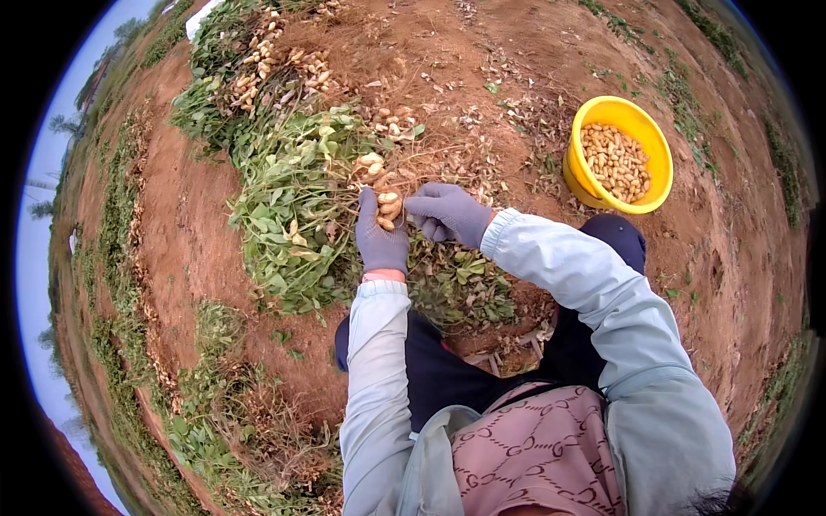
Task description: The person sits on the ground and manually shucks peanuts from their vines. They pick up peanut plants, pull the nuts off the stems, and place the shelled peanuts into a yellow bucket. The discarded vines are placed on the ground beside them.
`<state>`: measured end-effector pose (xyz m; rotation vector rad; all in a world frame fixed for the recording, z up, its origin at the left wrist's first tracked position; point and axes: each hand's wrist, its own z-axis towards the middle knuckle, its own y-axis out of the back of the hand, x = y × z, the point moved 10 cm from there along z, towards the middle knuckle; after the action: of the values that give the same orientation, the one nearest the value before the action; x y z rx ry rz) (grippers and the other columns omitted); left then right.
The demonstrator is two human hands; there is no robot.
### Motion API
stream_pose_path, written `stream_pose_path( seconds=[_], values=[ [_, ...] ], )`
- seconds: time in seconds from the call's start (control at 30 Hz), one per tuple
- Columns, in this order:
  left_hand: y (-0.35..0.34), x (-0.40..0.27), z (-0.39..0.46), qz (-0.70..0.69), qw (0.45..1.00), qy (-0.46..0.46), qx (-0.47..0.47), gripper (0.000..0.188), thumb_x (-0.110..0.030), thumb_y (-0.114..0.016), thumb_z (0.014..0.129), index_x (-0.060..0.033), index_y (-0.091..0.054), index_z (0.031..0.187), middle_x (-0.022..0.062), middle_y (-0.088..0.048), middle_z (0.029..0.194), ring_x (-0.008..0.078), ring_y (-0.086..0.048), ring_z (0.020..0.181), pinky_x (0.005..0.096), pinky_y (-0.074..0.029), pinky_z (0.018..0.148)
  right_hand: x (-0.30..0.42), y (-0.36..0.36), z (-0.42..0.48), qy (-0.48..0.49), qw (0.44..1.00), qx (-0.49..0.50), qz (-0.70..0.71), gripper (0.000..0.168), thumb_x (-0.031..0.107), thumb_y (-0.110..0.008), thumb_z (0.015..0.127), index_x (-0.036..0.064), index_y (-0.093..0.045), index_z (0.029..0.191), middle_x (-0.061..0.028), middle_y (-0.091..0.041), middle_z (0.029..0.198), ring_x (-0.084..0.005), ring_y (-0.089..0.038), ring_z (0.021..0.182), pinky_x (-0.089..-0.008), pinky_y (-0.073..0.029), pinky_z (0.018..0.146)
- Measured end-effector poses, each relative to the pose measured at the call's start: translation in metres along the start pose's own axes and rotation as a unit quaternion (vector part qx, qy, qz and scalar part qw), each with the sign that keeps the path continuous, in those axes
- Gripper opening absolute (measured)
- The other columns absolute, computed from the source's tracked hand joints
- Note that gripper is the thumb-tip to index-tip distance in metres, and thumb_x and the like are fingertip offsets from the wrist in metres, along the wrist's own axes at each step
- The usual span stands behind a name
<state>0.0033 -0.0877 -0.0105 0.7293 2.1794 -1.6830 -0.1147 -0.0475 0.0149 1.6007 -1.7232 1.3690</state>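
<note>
My left hand, in a grey-purple knitted glove, grips a cluster of peanuts in their shells, thumb up on its left side. Close against the cluster's right side is my right hand, gloved alike, with its fingers curled in. Whether a pod or root lies between those fingertips is hidden. More pods show just beyond the left thumb. Leafy green peanut plants lie on the soil under and left of my hands, their thin roots spreading to the right.
A yellow bucket stands at the right beyond my knee, with many peanuts inside. Farther off at upper left lies a heap of pulled plants with pods attached. Reddish soil carries dry leaf litter. Another plant heap lies lower left.
</note>
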Motion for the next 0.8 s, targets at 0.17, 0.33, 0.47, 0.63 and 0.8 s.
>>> stream_pose_path(
  seconds=[0.17, 0.33, 0.47, 0.63, 0.8],
  values=[
    [-0.025, -0.020, -0.013, 0.035, 0.997, -0.062, -0.042, 0.030, -0.033, -0.059, 0.095, -0.0051, -0.057, 0.107, 0.0030, -0.059, 0.092, 0.0130, -0.058, 0.079, 0.0278, -0.053, 0.075, 0.028, -0.001, 0.000, 0.126, 0.990, -0.053, -0.032, 0.035, 0.024, -0.068, 0.084, 0.000, -0.059, 0.108, -0.0038, -0.058, 0.073, -0.0095, -0.053, 0.055, -0.0229, -0.042, 0.049],
    [-0.037, -0.062, -0.061, 0.161, 0.967, -0.190, -0.060, 0.038, -0.037, -0.059, 0.095, -0.0012, -0.060, 0.108, 0.0042, -0.062, 0.103, 0.0131, -0.060, 0.093, 0.0273, -0.049, 0.085, 0.089, -0.027, -0.024, 0.229, 0.971, -0.036, -0.065, 0.036, 0.012, -0.065, 0.084, 0.009, -0.059, 0.119, -0.0002, -0.061, 0.075, -0.0058, -0.052, 0.059, -0.0225, -0.043, 0.051],
    [-0.021, -0.063, -0.056, 0.249, 0.940, -0.212, -0.097, 0.037, -0.037, -0.054, 0.098, -0.0006, -0.060, 0.103, 0.0035, -0.061, 0.093, 0.0122, -0.058, 0.082, 0.0253, -0.049, 0.073, 0.047, -0.020, 0.024, 0.117, 0.992, 0.020, -0.037, 0.043, 0.018, -0.065, 0.085, 0.004, -0.055, 0.125, -0.0023, -0.061, 0.074, -0.0084, -0.055, 0.060, -0.0232, -0.043, 0.051],
    [-0.014, -0.010, -0.016, -0.031, 0.999, 0.011, 0.023, 0.029, -0.034, -0.052, 0.099, -0.0060, -0.056, 0.104, 0.0032, -0.058, 0.090, 0.0135, -0.055, 0.079, 0.0301, -0.047, 0.075, 0.010, -0.011, 0.040, 0.057, 0.996, 0.064, -0.018, 0.058, 0.033, -0.068, 0.083, 0.000, -0.049, 0.128, -0.0046, -0.060, 0.083, -0.0096, -0.054, 0.061, -0.0245, -0.043, 0.051],
    [-0.010, 0.008, -0.008, 0.011, 0.999, 0.011, 0.031, 0.019, -0.025, -0.052, 0.098, -0.0063, -0.056, 0.094, 0.0022, -0.054, 0.078, 0.0125, -0.049, 0.067, 0.0274, -0.044, 0.068, 0.016, -0.011, 0.032, 0.053, 0.991, 0.060, -0.108, 0.059, 0.047, -0.071, 0.080, 0.001, -0.057, 0.114, -0.0036, -0.059, 0.076, -0.0099, -0.054, 0.063, -0.0250, -0.042, 0.053]
  ],
)
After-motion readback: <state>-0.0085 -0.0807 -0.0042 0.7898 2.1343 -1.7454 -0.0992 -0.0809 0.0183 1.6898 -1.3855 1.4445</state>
